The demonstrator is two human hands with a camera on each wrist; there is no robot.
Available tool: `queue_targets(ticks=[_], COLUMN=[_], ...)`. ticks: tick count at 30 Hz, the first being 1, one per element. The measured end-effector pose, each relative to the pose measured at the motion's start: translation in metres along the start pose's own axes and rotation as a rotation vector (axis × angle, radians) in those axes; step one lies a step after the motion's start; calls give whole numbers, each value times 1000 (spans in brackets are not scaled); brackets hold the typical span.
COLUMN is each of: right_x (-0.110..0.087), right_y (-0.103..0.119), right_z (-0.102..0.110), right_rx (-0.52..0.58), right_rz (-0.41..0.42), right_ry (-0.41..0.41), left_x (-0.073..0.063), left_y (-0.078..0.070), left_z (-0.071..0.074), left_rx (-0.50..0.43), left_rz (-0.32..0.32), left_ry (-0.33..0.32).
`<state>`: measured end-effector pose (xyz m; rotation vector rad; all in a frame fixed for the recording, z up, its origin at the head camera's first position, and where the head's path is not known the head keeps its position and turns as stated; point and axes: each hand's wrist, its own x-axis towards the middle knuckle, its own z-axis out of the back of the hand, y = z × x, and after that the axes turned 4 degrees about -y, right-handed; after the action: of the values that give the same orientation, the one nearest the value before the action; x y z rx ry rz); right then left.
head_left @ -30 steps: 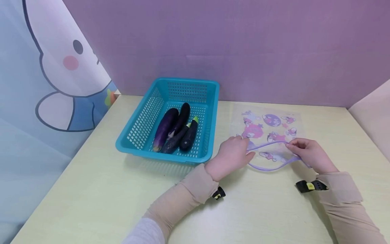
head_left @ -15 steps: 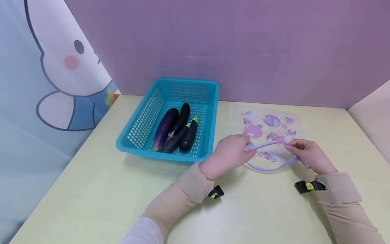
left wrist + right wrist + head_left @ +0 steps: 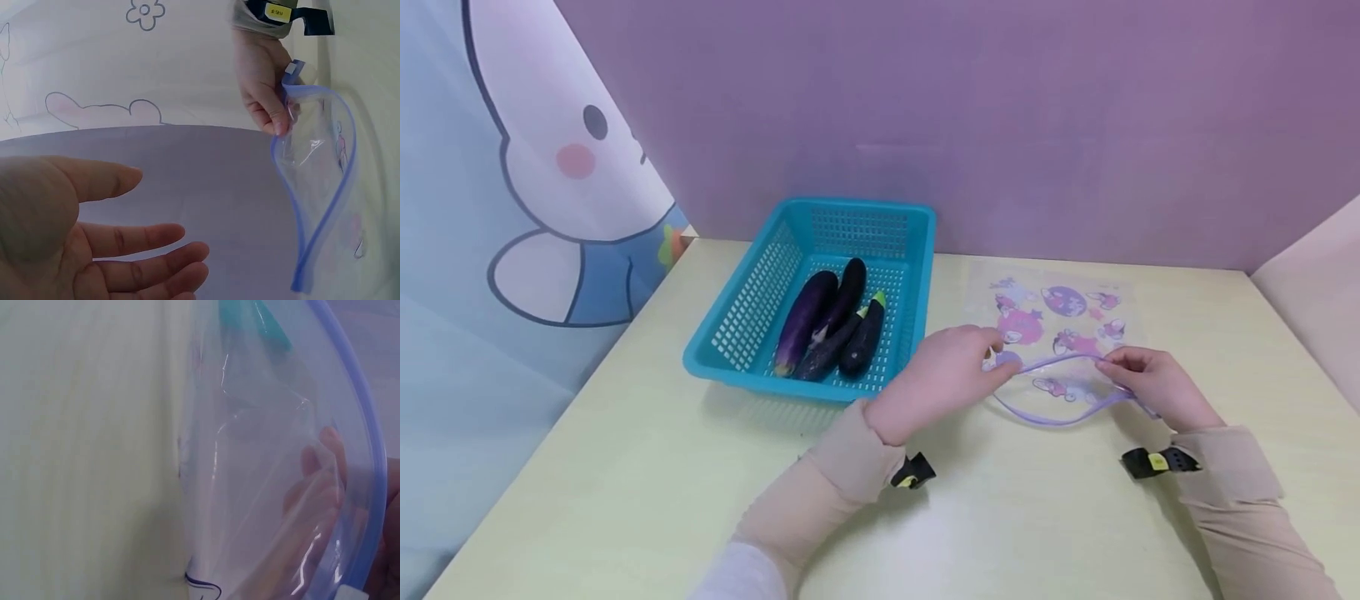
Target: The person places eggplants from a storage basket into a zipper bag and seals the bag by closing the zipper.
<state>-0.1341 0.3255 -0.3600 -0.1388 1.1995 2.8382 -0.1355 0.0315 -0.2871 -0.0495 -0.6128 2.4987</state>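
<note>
A clear zip bag (image 3: pixel 1063 321) printed with pink and purple cartoon figures lies on the table at the right in the head view. Its purple zip edges bow apart, so the mouth gapes towards me. At the mouth's right end my right hand (image 3: pixel 1161 385) pinches the edge between thumb and fingers. A white slider (image 3: pixel 291 68) sits on the zip close to that hand. My left hand (image 3: pixel 943 367) hovers by the mouth's left end. In the left wrist view its fingers (image 3: pixel 134 239) are spread and hold nothing, apart from the bag.
Left of the bag stands a blue-green plastic basket (image 3: pixel 805 387) with several dark purple eggplants (image 3: pixel 808 321) in it. My left forearm passes in front of its near right corner. A purple backdrop (image 3: pixel 1000 125) rises behind the pale table (image 3: pixel 647 492).
My left hand has let go of the bag's edge and drawn back to the left, towards the basket. My right hand keeps its pinch on the bag, nearly still.
</note>
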Motion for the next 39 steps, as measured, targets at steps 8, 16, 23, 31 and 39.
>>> queue_targets(ticks=[8,16,23,31,39], right_x=[0,1,0,-1,0], right_y=[-2,0,-2,-3,-1], right_z=[0,-1,0,-2,1], right_rx=[11,-7,-28,-27,-26], right_rz=[8,22,19,12,26], right_ry=[8,5,-3,11,13], left_x=[-1,-3,-1,8,14], left_y=[7,8,13,23,26], left_z=[19,39,52,62,76], left_rx=[51,113,134,129,139], left_rz=[16,42,47,99,127], left_ry=[-13,-39,-77,-52,-49])
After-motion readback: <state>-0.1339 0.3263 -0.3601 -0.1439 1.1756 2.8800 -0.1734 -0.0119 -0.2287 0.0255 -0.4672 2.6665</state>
